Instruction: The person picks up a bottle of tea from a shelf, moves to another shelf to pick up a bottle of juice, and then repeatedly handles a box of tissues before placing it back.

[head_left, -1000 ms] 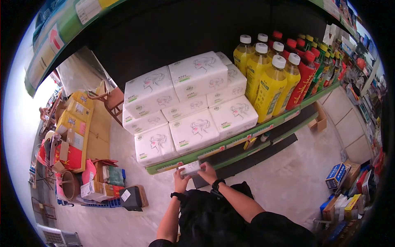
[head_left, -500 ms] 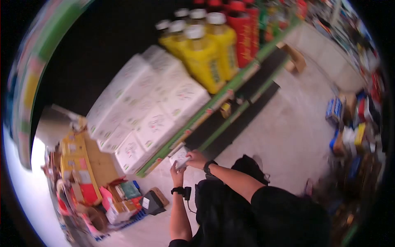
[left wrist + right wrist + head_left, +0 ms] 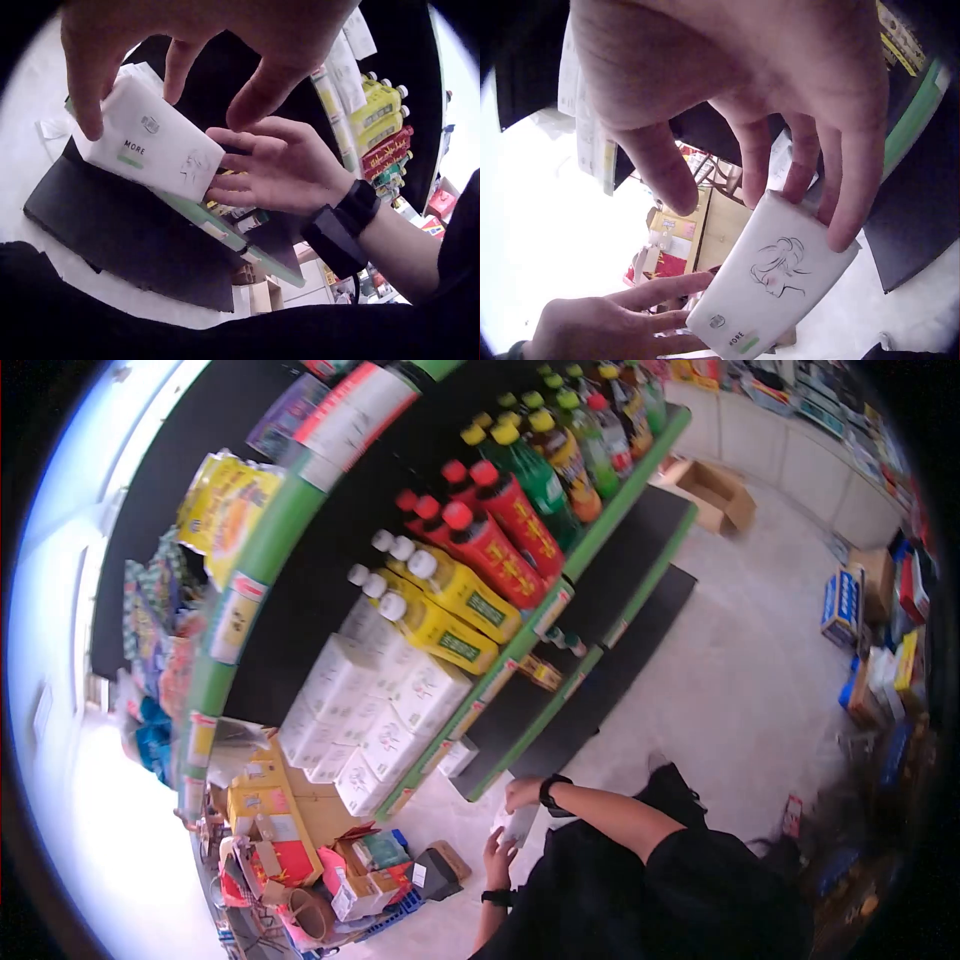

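A small white soft pack of tissues [image 3: 514, 822], printed with a line-drawn face and the word MORE, is held up between my two hands. My left hand [image 3: 497, 863] has its fingertips on one end of the pack; its thumb stands off the wrapper in the left wrist view. At the other end are the fairly straight fingers of my right hand [image 3: 281, 166], palm turned open in that view. The right thumb [image 3: 676, 193] hangs apart from the pack [image 3: 772, 277] in the right wrist view. Both wrists wear black bands.
A green-edged shelf [image 3: 500, 672] holds stacked white tissue packs [image 3: 385, 745], yellow bottles [image 3: 450, 635] and red bottles [image 3: 490, 555]. On a lower board sits another small white pack [image 3: 458, 757]. Boxes and a basket [image 3: 308, 915] crowd the left floor; an open carton [image 3: 705, 500] stands far right.
My head view has swung round, bringing more of the bottle shelf into sight. The tissue pack has left the shelf edge and now hangs over the floor between my hands.
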`<action>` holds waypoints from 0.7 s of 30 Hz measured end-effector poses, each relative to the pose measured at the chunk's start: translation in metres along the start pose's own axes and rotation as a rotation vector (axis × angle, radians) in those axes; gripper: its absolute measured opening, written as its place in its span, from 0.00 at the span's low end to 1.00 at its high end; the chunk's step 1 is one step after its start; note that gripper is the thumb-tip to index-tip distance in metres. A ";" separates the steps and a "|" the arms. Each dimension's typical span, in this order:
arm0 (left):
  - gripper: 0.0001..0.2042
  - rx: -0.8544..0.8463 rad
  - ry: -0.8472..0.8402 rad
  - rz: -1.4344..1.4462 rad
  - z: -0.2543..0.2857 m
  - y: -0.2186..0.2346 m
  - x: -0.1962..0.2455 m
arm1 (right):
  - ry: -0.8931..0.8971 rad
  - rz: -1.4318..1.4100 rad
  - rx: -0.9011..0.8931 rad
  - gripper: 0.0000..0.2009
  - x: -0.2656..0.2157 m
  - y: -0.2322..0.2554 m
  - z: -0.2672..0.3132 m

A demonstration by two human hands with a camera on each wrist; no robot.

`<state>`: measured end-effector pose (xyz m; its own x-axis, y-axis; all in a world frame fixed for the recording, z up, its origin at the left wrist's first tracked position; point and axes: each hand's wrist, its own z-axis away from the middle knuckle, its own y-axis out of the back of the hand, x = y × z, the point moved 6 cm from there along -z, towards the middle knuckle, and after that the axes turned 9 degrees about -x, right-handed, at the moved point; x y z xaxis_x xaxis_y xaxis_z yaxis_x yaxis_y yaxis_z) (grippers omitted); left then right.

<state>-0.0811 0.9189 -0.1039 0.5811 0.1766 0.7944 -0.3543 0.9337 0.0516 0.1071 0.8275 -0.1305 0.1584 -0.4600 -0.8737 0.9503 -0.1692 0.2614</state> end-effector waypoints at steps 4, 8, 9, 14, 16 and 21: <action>0.25 0.107 -0.153 -0.134 0.017 -0.047 0.030 | -0.024 -0.212 -0.046 0.24 0.000 0.025 0.036; 0.24 0.154 -0.173 -0.103 0.030 -0.070 0.027 | -0.013 -0.245 -0.089 0.22 0.015 0.028 0.052; 0.24 0.169 -0.158 -0.102 0.032 -0.074 0.022 | -0.025 -0.228 -0.101 0.22 0.020 0.028 0.054; 0.23 0.165 -0.090 -0.080 0.044 -0.089 0.003 | -0.021 -0.191 -0.118 0.21 0.035 0.016 0.061; 0.23 0.190 -0.121 -0.072 0.049 -0.096 0.004 | -0.040 -0.189 -0.147 0.21 0.039 0.013 0.063; 0.23 0.207 -0.115 -0.083 0.056 -0.100 0.004 | -0.027 -0.196 -0.187 0.19 0.043 0.011 0.064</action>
<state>-0.0840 0.8087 -0.0720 0.5315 0.0545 0.8453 -0.4583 0.8577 0.2329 0.1075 0.7501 -0.1390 -0.0383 -0.4580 -0.8881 0.9955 -0.0945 0.0058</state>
